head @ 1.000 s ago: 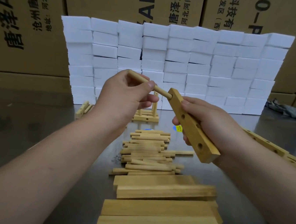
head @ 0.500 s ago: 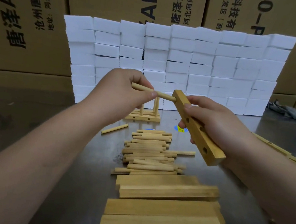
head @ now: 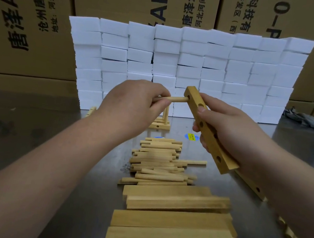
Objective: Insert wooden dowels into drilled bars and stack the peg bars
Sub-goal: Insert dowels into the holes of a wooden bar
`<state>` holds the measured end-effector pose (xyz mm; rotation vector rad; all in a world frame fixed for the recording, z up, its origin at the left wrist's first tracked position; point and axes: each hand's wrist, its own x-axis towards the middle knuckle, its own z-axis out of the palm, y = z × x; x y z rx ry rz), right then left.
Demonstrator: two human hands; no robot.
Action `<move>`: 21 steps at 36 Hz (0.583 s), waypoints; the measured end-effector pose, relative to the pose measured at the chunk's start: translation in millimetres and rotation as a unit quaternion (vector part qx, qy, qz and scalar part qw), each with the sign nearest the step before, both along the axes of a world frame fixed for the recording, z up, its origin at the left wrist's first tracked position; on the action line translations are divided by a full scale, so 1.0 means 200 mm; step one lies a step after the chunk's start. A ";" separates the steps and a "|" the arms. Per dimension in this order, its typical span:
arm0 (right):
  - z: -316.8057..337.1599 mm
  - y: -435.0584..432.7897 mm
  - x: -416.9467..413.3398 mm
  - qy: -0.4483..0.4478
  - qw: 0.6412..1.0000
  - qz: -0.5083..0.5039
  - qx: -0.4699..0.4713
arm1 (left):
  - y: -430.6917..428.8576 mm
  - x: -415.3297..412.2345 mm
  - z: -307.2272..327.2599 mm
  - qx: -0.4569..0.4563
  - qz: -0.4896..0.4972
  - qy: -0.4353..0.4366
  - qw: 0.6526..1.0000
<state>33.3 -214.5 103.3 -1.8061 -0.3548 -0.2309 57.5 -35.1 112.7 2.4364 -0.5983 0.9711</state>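
Above the metal surface (head: 34,135), the left hand (head: 132,104) pinches a dowel (head: 177,99) between the thumb and curled fingers (head: 161,102). The dowel's far tip sits at the mouth of the end hole of a drilled bar (head: 207,128). The right hand (head: 228,130) is wrapped round the bar's middle with its thumb pressed on the drilled face, and holds the bar tilted with the end hole uppermost. How deep the dowel has entered cannot be told.

To seat it well, the dowel should meet the drilled face squarely and be pushed straight along the hole, perhaps with a slight twist, while the right hand braces the bar against the push. A skewed entry would probably jam. The right thumb lies just beside the second hole and would have to shift before that hole is filled.

Under the hands lies a pile of loose dowels (head: 159,161), and nearer the person a stack of bars (head: 173,217). Beyond the left hand, finished peg bars (head: 159,123) stand before a wall of white foam blocks (head: 187,64), with cardboard boxes (head: 27,18) behind. A second drilled bar (head: 252,185) lies beneath the right forearm. Nothing blocks the dowel's path.
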 end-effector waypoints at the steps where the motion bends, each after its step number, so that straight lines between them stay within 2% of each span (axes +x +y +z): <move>1: 0.00 0.00 0.00 -0.002 1.000 -0.003 -0.006 | 0.00 0.00 0.00 0.003 0.001 -0.003 1.000; 15: 0.00 0.00 0.00 -0.016 0.997 -0.033 -0.072 | -0.02 -0.03 0.01 0.027 0.013 -0.052 0.998; 21: 0.01 0.01 -0.01 0.007 1.000 0.004 -0.017 | -0.02 -0.03 0.01 0.014 0.006 -0.051 0.999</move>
